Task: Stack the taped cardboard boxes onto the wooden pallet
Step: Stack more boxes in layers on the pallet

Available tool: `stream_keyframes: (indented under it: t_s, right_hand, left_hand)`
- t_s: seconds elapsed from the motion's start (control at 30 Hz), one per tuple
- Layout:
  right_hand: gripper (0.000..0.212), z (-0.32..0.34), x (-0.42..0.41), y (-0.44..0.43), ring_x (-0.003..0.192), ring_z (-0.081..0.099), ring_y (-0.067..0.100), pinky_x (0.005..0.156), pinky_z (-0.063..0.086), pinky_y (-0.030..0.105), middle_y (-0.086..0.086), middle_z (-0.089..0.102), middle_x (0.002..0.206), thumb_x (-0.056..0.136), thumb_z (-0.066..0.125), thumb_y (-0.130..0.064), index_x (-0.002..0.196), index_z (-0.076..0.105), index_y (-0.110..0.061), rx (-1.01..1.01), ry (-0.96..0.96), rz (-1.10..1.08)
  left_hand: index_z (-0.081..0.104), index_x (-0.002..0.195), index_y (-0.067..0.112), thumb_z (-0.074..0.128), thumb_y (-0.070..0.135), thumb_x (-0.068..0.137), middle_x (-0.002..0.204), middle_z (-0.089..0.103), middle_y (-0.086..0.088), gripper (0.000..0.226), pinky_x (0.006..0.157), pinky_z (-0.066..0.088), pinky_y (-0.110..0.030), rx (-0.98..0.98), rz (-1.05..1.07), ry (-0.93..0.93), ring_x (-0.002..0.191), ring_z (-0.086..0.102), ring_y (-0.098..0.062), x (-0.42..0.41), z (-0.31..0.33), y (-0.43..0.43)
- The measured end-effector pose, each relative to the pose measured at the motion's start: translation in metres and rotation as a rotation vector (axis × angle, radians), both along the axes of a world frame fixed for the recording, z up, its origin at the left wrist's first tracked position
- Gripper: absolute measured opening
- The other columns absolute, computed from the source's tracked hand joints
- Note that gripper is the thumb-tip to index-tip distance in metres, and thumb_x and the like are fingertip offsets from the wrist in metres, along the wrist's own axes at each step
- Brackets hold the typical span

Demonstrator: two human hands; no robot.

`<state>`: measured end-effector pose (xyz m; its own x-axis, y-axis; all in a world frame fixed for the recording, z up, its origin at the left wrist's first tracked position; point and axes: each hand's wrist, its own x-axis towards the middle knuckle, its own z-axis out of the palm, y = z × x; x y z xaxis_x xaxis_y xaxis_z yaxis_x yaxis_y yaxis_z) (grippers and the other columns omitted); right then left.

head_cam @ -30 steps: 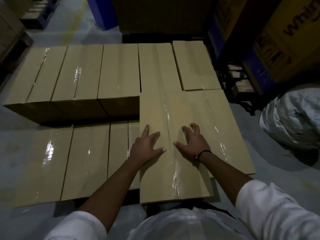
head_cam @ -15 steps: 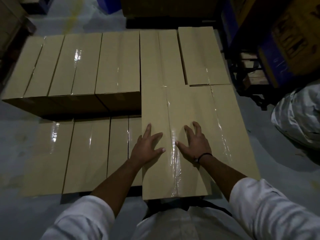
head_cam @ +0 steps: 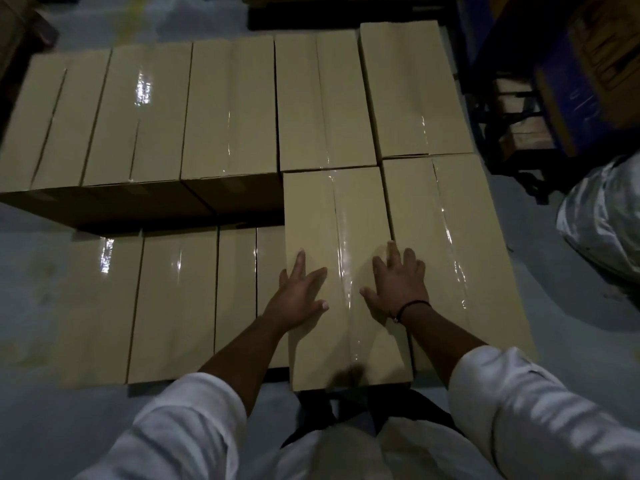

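Note:
A long taped cardboard box (head_cam: 332,216) lies in the upper layer, right in front of me. My left hand (head_cam: 299,296) rests flat on its left half, fingers spread. On its right half my right hand (head_cam: 398,285) also lies flat, a black band at the wrist. Another upper-layer box (head_cam: 460,244) sits tight against its right side. Several more upper boxes (head_cam: 228,109) fill the back row. Lower-layer boxes (head_cam: 173,299) lie to the left, one level down. The wooden pallet is hidden beneath the stack.
A grey concrete floor (head_cam: 571,306) surrounds the stack. A shiny plastic-wrapped bundle (head_cam: 606,216) lies at the right. Dark pallets and large printed cartons (head_cam: 568,81) stand at the back right. My white sleeves fill the bottom of the view.
The box under my hands has slid forward, closing against the back row. Both hands stay flat on its top, and the camera has tilted closer.

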<state>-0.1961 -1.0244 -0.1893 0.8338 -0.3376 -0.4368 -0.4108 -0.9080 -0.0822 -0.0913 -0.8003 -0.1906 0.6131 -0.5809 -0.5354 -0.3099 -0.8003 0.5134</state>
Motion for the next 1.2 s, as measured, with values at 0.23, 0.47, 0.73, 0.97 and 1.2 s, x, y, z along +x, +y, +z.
stream_keyframes:
  t_s: [0.23, 0.47, 0.73, 0.97, 1.2]
  right_hand:
    - [0.084, -0.011, -0.007, 0.008, 0.152, -0.002, 0.044, 0.121, 0.013, 0.060, 0.015, -0.008, 0.167, 0.093, 0.047, -0.064, 0.159, 0.007, -0.031, 0.067, 0.035, -0.075]
    - [0.088, -0.011, -0.024, 0.014, 0.153, -0.004, 0.040, 0.124, 0.015, 0.050, 0.017, -0.008, 0.167, 0.093, 0.052, -0.062, 0.160, 0.009, -0.023, 0.089, -0.007, -0.140]
    - [0.090, -0.008, -0.067, 0.039, 0.152, -0.001, 0.041, 0.123, 0.019, 0.051, 0.018, -0.006, 0.166, 0.092, 0.049, -0.064, 0.160, 0.007, -0.021, 0.059, 0.024, -0.150]
    - [0.094, -0.004, -0.116, 0.052, 0.153, -0.007, 0.040, 0.121, 0.020, 0.049, 0.021, -0.013, 0.165, 0.091, 0.055, -0.061, 0.160, 0.006, -0.021, 0.121, 0.065, -0.153]
    - [0.104, 0.001, -0.149, 0.047, 0.153, -0.008, 0.040, 0.121, 0.019, 0.047, 0.023, -0.014, 0.164, 0.086, 0.062, -0.063, 0.161, 0.003, -0.021, 0.130, 0.119, 0.021]
  left_hand:
    - [0.028, 0.156, 0.043, 0.074, 0.041, 0.089, 0.167, -0.024, 0.010, 0.082, 0.121, 0.017, -0.057, 0.054, -0.018, -0.044, 0.152, -0.008, -0.050, 0.000, -0.012, 0.000]
    - [0.024, 0.159, 0.036, 0.074, 0.041, 0.090, 0.167, -0.025, -0.003, 0.086, 0.122, 0.010, -0.059, 0.096, -0.103, -0.020, 0.150, -0.003, -0.053, 0.003, 0.003, 0.000]
    - [0.010, 0.162, 0.035, 0.074, 0.042, 0.089, 0.166, -0.029, -0.001, 0.098, 0.119, 0.016, -0.064, 0.170, -0.211, 0.012, 0.148, -0.005, -0.058, -0.016, 0.009, 0.015]
    - [0.008, 0.162, 0.034, 0.076, 0.040, 0.088, 0.166, -0.028, -0.001, 0.100, 0.119, 0.020, -0.061, 0.212, -0.272, 0.025, 0.148, 0.000, -0.058, -0.061, 0.020, 0.039]
    - [0.011, 0.161, 0.034, 0.080, 0.043, 0.083, 0.167, -0.026, -0.002, 0.104, 0.119, 0.021, -0.061, 0.248, -0.250, 0.011, 0.148, 0.000, -0.059, -0.112, 0.028, 0.053]
